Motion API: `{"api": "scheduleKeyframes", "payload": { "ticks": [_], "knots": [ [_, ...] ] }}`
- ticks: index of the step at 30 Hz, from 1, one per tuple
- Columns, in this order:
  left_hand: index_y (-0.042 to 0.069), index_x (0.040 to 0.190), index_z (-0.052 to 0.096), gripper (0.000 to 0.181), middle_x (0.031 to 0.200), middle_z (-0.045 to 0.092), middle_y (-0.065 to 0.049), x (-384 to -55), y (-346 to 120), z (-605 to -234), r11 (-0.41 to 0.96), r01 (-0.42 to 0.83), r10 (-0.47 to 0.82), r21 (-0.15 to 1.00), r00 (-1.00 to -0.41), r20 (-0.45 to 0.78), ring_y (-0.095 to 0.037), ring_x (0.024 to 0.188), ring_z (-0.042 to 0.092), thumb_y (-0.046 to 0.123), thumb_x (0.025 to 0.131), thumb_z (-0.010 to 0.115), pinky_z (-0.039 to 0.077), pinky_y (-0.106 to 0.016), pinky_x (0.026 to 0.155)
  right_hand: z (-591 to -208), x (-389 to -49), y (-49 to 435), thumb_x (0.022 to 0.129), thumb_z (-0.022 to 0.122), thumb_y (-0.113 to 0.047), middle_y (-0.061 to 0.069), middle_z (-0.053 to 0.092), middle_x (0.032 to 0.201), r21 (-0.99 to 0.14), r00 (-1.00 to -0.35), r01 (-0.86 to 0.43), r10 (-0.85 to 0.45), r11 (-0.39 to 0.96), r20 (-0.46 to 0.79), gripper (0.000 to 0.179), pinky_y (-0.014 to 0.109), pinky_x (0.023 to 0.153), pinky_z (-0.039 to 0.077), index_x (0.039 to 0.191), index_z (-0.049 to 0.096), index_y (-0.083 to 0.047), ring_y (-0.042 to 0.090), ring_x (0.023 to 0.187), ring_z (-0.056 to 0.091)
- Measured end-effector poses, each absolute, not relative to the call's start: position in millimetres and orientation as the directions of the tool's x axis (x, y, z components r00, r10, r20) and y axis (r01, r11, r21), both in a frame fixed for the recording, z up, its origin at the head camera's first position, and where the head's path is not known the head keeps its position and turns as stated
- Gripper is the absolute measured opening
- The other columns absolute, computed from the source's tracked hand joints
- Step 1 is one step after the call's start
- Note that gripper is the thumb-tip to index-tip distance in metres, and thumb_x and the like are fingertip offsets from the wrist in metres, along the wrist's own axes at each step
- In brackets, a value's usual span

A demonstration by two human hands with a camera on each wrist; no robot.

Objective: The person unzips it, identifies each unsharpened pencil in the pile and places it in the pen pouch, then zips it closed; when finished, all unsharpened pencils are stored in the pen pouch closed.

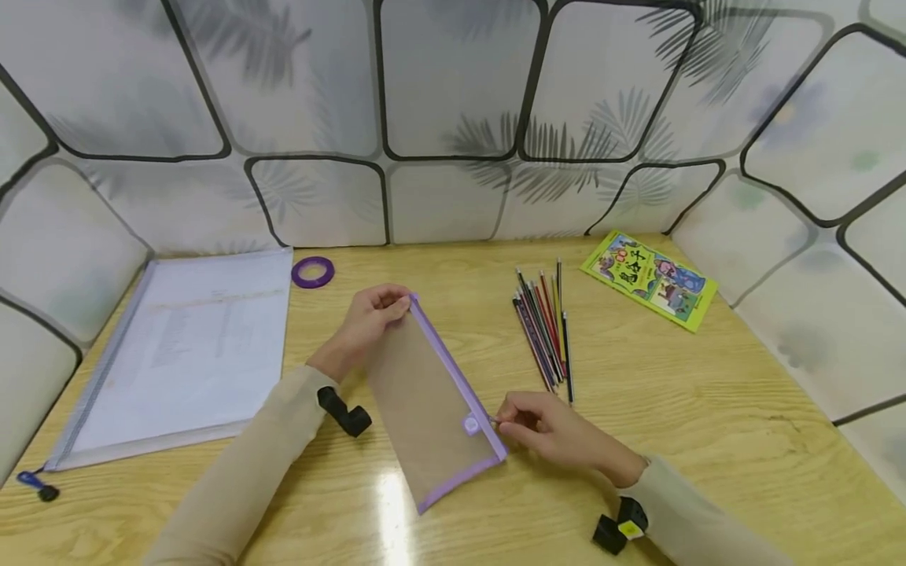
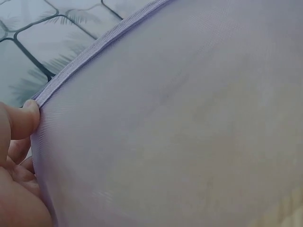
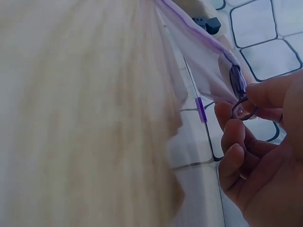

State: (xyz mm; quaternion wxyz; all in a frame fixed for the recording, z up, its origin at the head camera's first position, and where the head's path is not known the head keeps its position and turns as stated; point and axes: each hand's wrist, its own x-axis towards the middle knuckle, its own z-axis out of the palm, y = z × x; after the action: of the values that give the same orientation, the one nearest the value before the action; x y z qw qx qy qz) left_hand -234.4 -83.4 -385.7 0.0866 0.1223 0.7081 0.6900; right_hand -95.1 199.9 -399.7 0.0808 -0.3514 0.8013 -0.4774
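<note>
A see-through mesh zipper pouch [image 1: 432, 401] with purple edging is held up at a slant over the table. My left hand [image 1: 361, 330] pinches its upper corner between thumb and fingers, also seen in the left wrist view at the pouch's edge [image 2: 71, 75]. Near the other end of the zipper [image 1: 453, 365], my right hand [image 1: 555, 432] pinches the zipper pull, a small ring [image 3: 234, 111] hanging from the dark slider [image 3: 236, 81]. A pale round patch [image 1: 471, 424] sits on the mesh beside the slider.
To the left lies a large white zipper folder [image 1: 205, 338] with papers inside. A purple tape roll [image 1: 312, 273] is behind the left hand. Several pencils [image 1: 541, 322] lie behind the right hand, and a yellow-green booklet [image 1: 651, 279] at the back right. Patterned panels [image 1: 453, 196] enclose the table.
</note>
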Motion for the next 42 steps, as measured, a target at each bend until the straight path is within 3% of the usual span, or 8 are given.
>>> {"api": "scheduleKeyframes", "payload": {
  "ticks": [13,18,21,24,28,34,37,42],
  "knots": [
    [-0.017,0.115,0.055,0.027,0.079,0.060,0.014,-237.2,-88.9,-387.4,0.030,0.053,0.313,0.998,-0.949,0.041,-0.001,0.071,0.051,0.004,0.098,0.053,0.045,-0.015,0.065,-398.4,-77.5,210.5,0.097,0.056,-0.006,0.007,0.062,0.081,-0.824,-0.714,-0.486,-0.676,0.293,0.181,0.006,0.018,0.057,0.048,0.093,0.060,-0.007,-0.003,0.072,0.049],
    [-0.014,0.116,0.056,0.027,0.081,0.059,0.012,-235.4,-88.9,-387.6,0.027,0.043,0.336,0.999,-0.941,0.031,-0.004,0.073,0.050,0.006,0.099,0.052,0.045,-0.016,0.066,-399.6,-78.2,210.9,0.097,0.054,-0.005,0.009,0.064,0.086,-0.856,-0.742,-0.430,-0.652,0.286,0.155,0.007,0.022,0.064,0.052,0.095,0.060,-0.008,0.000,0.076,0.054],
    [-0.011,0.115,0.057,0.024,0.082,0.059,0.011,-234.4,-88.5,-385.8,0.008,0.032,0.341,0.999,-0.940,0.027,-0.003,0.073,0.050,0.007,0.099,0.052,0.044,-0.015,0.065,-400.6,-81.3,209.2,0.098,0.051,-0.002,0.014,0.065,0.088,-0.901,-0.757,-0.371,-0.635,0.227,0.152,0.007,0.025,0.065,0.055,0.104,0.054,0.000,0.002,0.077,0.058],
    [-0.009,0.114,0.058,0.023,0.081,0.059,0.012,-233.1,-87.2,-383.9,-0.005,0.020,0.355,1.000,-0.935,0.020,-0.002,0.073,0.050,0.007,0.099,0.052,0.044,-0.014,0.065,-401.2,-84.6,205.1,0.100,0.045,0.000,0.018,0.063,0.085,-0.946,-0.758,-0.298,-0.634,0.124,0.155,0.020,0.025,0.063,0.054,0.117,0.044,0.010,0.003,0.075,0.059],
    [-0.009,0.115,0.057,0.023,0.082,0.059,0.012,-229.9,-84.2,-380.4,0.003,0.021,0.387,1.000,-0.922,0.018,-0.003,0.074,0.051,0.007,0.099,0.051,0.045,-0.015,0.067,-400.7,-88.0,197.7,0.102,0.043,-0.005,0.008,0.063,0.082,-0.974,-0.756,-0.221,-0.640,0.051,0.138,0.032,0.022,0.062,0.052,0.127,0.037,0.014,0.001,0.073,0.057],
    [-0.008,0.114,0.057,0.022,0.084,0.060,0.011,-225.0,-79.7,-376.2,0.010,0.041,0.413,0.999,-0.910,0.033,-0.004,0.074,0.049,0.007,0.099,0.052,0.044,-0.016,0.066,-396.5,-95.6,182.7,0.103,0.046,-0.014,-0.004,0.064,0.087,-0.985,-0.761,-0.161,-0.644,0.063,0.083,0.041,0.021,0.069,0.053,0.131,0.038,0.014,0.002,0.077,0.060],
    [-0.008,0.112,0.058,0.020,0.082,0.059,0.012,-223.5,-78.8,-375.1,0.003,0.060,0.420,0.998,-0.906,0.053,-0.004,0.072,0.048,0.005,0.098,0.053,0.042,-0.016,0.065,-394.3,-102.5,174.1,0.103,0.047,-0.019,0.004,0.065,0.087,-0.988,-0.765,-0.136,-0.641,0.069,0.061,0.045,0.022,0.069,0.054,0.133,0.038,0.013,0.004,0.075,0.061],
    [-0.011,0.111,0.057,0.020,0.080,0.060,0.012,-220.6,-76.5,-373.8,-0.006,0.090,0.423,0.996,-0.902,0.084,-0.004,0.070,0.049,0.004,0.098,0.053,0.042,-0.016,0.064,-388.5,-114.1,161.8,0.103,0.048,-0.023,0.034,0.062,0.093,-0.987,-0.777,-0.129,-0.628,0.097,0.040,0.046,0.024,0.068,0.055,0.134,0.039,0.010,0.008,0.075,0.062]
  ]
}}
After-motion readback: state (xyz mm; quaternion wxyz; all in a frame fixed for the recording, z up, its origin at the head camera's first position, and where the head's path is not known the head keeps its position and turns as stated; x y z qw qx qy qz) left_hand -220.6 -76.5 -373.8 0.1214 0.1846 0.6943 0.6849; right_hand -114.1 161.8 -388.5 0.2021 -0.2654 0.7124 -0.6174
